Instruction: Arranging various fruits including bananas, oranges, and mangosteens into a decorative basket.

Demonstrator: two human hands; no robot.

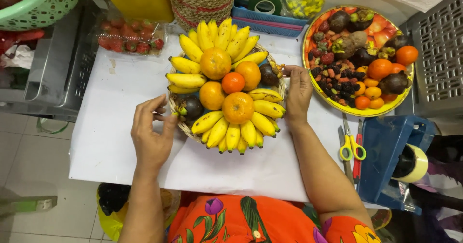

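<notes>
Grip: neither hand grasps anything. The left hand (150, 132) is loose, fingers half curled, fingertips at the left rim of the basket (179, 122), touching or just short of it; contact cannot be confirmed. The right hand (297, 94) lies flat with fingers spread against the right rim, steadying rather than clasping.

Left to right: a box of strawberries (129, 39) at the far left of the white table (106, 127); the basket at centre, directly between the hands, ringed with small bananas (235, 136) and heaped with oranges (238, 107), with a dark mangosteen (192, 107) tucked at the left edge; a yellow tray (337, 109) of mixed fruit just beyond the right hand; scissors (351, 145) and a blue tape dispenser (390, 158) at the near right.

Risk, as judged: the oranges sit high on curved bananas without visible restraint. Any push or turn of the basket from either rim could roll one off. The near bananas overhang the rim and could slide out toward the person if the basket tilts.
</notes>
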